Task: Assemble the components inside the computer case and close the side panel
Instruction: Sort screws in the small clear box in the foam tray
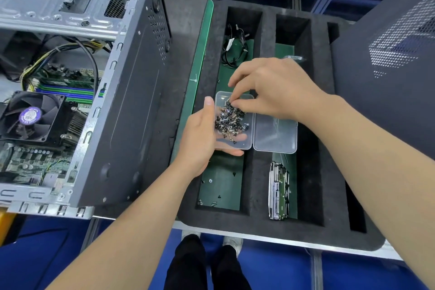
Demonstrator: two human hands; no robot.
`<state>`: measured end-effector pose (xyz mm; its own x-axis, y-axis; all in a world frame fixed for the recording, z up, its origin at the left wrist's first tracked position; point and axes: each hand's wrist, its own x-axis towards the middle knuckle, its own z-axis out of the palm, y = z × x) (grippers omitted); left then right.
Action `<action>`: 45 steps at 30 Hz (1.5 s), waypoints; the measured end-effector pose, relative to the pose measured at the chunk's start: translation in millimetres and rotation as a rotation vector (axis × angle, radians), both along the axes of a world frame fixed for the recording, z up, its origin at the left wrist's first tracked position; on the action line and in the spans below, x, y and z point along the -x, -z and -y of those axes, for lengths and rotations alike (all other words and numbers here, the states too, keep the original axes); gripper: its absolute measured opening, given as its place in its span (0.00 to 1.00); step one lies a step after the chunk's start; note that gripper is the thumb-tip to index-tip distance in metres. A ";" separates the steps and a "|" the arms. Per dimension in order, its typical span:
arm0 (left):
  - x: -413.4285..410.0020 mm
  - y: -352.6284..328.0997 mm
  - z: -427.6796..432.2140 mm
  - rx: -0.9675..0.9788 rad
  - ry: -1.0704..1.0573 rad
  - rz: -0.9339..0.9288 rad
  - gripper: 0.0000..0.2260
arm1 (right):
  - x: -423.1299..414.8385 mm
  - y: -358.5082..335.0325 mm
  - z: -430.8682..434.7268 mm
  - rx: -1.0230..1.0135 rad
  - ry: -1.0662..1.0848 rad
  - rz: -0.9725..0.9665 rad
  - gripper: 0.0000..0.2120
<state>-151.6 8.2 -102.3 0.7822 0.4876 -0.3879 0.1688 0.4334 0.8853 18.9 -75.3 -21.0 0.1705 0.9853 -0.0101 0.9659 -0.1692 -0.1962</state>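
My left hand (pixel 202 134) held the clear plastic box (pixel 244 145) over the left compartment of the black foam tray (pixel 259 183), thumb lying along the box's left edge and fingers curled beneath it. The box's hinged lid (pixel 275 136) hung open to the right. A heap of small screws (pixel 229 120), black and silver, lay inside.

My right hand (pixel 275 87) reached down from above with its fingertips bunched narrow in the top of the heap. I could not tell whether they had a screw between them.

The computer case (pixel 131 101) lay on the table to the left of the tray, its open side up, showing the cooler fan (pixel 30 115) and the board around it. The dark perforated side panel (pixel 388 66) stood off the case at the far right, beyond the tray.

In the tray, a hard drive (pixel 279 193) sat on edge in the middle compartment near me, a coiled black cable (pixel 233 49) lay at the far end of the left compartment, and a few loose screws (pixel 210 181) were scattered on its green floor.
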 end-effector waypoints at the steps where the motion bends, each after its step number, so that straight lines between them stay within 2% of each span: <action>1: -0.4 0.5 0.6 -0.006 0.003 0.000 0.29 | 1.7 1.0 -0.8 -0.005 -0.022 0.057 0.07; 4: -1.4 1.4 1.8 -0.026 0.010 -0.010 0.29 | 5.1 4.0 -2.6 0.004 -0.046 0.154 0.07; 8: -1.6 0.7 1.6 -0.029 0.006 -0.016 0.29 | 3.3 3.9 0.0 0.020 -0.088 0.172 0.07; 10: -1.2 0.7 1.2 -0.024 0.003 -0.005 0.30 | 1.1 2.1 1.8 0.056 -0.092 0.104 0.06; 15: -1.5 1.8 1.5 -0.034 0.010 0.018 0.30 | -4.0 2.9 7.7 0.164 0.020 -0.228 0.05; 18: -1.9 5.5 1.4 -0.064 0.021 0.018 0.29 | -8.0 4.5 9.0 0.218 0.048 -0.254 0.02; 21: -2.7 9.0 -0.2 -0.063 0.019 -0.006 0.27 | -11.2 4.0 6.5 0.323 0.070 -0.208 0.04; 25: -7.1 2.2 0.9 -0.123 0.018 -0.126 0.22 | -14.5 8.8 4.6 0.399 0.113 -0.140 0.05; 29: -12.4 -7.3 -1.0 -0.465 0.139 -0.394 0.20 | -13.0 17.2 4.8 0.404 0.135 -0.112 0.07; 30: -13.3 -10.0 -2.5 -0.479 0.163 -0.426 0.18 | -13.0 19.0 5.3 0.399 0.144 -0.113 0.07; 31: -14.0 -11.3 -4.2 -0.413 0.175 -0.415 0.16 | -13.4 20.7 6.0 0.392 0.151 -0.108 0.06; 34: -9.8 -12.7 -9.9 -0.006 0.266 -0.244 0.13 | -16.3 23.1 8.5 0.377 0.188 -0.108 0.07; 36: -2.4 -9.5 -14.6 0.148 0.317 -0.138 0.14 | -16.7 23.4 9.3 0.367 0.206 -0.109 0.08; 40: 7.8 -5.4 -22.2 0.303 0.331 -0.011 0.19 | -16.1 20.9 4.5 0.372 0.182 0.000 0.09; 43: 10.8 -6.3 -18.9 0.283 0.356 0.043 0.20 | -17.3 17.9 -2.2 0.419 0.163 0.021 0.07; 45: 11.9 -3.9 -15.3 0.260 0.350 0.059 0.19 | -19.7 16.7 -4.3 0.424 0.182 -0.031 0.08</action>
